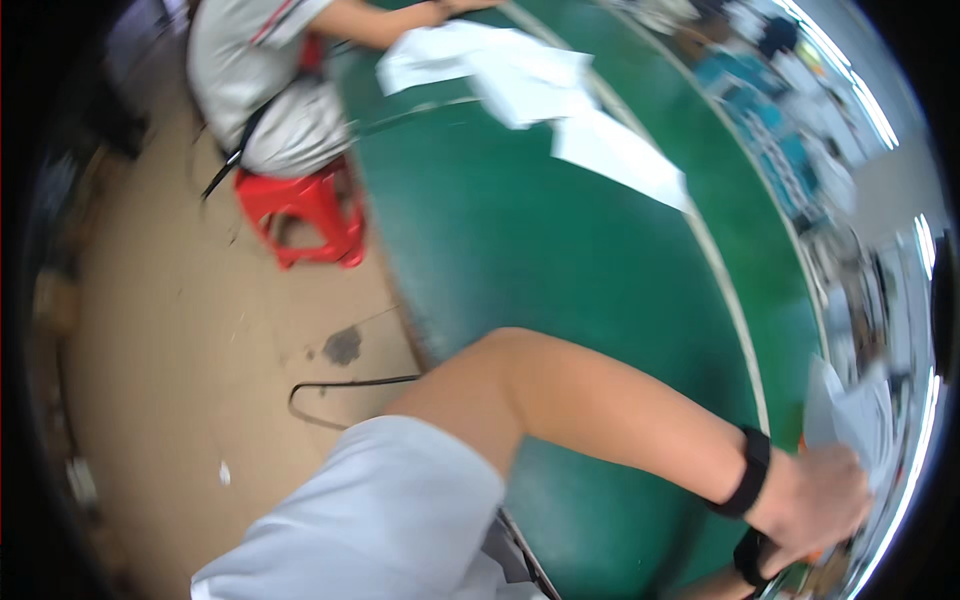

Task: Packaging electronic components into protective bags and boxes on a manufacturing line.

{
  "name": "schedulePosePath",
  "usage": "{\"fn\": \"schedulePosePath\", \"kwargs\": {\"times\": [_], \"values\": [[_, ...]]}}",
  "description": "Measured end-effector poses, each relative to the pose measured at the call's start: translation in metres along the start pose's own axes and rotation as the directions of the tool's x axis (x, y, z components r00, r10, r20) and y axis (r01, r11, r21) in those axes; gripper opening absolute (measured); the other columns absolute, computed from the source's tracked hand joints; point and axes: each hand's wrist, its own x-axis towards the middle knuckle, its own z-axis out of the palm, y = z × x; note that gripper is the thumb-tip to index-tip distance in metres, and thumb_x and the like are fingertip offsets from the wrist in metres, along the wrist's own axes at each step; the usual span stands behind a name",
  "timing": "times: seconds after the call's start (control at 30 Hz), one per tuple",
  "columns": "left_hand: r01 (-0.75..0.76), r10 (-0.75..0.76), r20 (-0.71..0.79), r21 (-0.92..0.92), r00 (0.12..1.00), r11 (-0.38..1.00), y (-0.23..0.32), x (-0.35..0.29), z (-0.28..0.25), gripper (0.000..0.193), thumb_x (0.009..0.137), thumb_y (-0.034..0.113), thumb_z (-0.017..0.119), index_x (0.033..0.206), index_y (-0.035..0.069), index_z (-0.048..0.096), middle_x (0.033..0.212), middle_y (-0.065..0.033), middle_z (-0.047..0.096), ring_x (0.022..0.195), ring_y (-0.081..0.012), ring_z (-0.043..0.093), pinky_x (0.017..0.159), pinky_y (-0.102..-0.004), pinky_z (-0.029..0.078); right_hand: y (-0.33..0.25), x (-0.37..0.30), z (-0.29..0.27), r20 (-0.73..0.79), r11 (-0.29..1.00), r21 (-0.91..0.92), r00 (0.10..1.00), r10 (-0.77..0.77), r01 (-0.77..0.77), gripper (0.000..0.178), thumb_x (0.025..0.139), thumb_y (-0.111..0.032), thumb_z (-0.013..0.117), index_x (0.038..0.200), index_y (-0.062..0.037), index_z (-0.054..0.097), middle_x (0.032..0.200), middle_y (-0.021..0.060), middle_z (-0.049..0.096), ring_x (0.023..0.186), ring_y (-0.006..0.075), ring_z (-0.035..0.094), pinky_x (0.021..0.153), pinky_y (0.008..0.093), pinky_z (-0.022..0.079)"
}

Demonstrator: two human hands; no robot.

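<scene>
My left arm stretches across the table to the right, with a black band at the wrist. At its end my left hand [818,498] looks curled closed, though motion blurs its fingers. Thin white sheets [850,412], either paper or cloth, stand right beside that hand. Whether they are in its grip is hidden. My right hand [788,558] is mostly covered by the left one, and its wrist also wears a black band. Both hands are close together at the far right. What the right fingers do is hidden.
A green table [520,230] curves through the view, with white angular sheets [620,155] at its far end. A person in a light shirt [250,60] sits there on a red plastic stool [310,215]. Blurred piles [765,130] line the right side. A bent black rod [345,384] juts over the floor.
</scene>
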Motion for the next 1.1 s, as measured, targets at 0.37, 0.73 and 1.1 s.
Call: {"fn": "schedulePosePath", "kwargs": {"times": [0.37, 0.73, 1.1], "values": [[-0.283, 0.208, -0.251, -0.312, 0.945, 0.907, 0.045, -0.015, 0.038, 0.018, 0.073, 0.007, 0.073, 0.077, 0.003, 0.055, 0.062, -0.0062, 0.057, 0.050, -0.0248, 0.055, 0.047, -0.0338, 0.044, 0.016, 0.036, -0.106, -0.271, 0.995, -0.099, 0.961, -0.057, 0.032, 0.041, 0.096, -0.022, 0.045, 0.131, -0.0025, 0.038, 0.129, 0.0105, 0.045, 0.118, 0.0214, 0.045, 0.102, 0.0375, 0.035], [0.143, -0.520, 0.056, -0.981, 0.852, 0.129, 0.012, -0.002, 0.018, 0.069, 0.083, 0.040, 0.067, 0.134, 0.002, 0.039, 0.127, -0.0100, 0.053, 0.117, -0.0237, 0.050, 0.103, -0.0387, 0.038, 0.034, 0.024, -0.075, 0.162, 0.973, 0.228, 0.985, -0.058, 0.020, 0.065, 0.086, -0.024, 0.062, 0.136, 0.0040, 0.032, 0.133, 0.0189, 0.042, 0.121, 0.0229, 0.044, 0.097, 0.0373, 0.041], [0.169, -0.746, -0.095, -0.948, 0.660, 0.271, -0.053, 0.029, -0.032, 0.056, 0.094, 0.039, 0.051, 0.131, -0.002, 0.043, 0.134, -0.0131, 0.048, 0.120, -0.0253, 0.050, 0.103, -0.0399, 0.039, 0.017, 0.090, -0.108, 0.042, 0.896, 0.436, 0.993, -0.112, 0.083, 0.100, 0.071, -0.033, 0.080, 0.141, 0.0049, 0.021, 0.140, 0.0190, 0.032, 0.130, 0.0242, 0.032, 0.108, 0.0349, 0.027]]}}
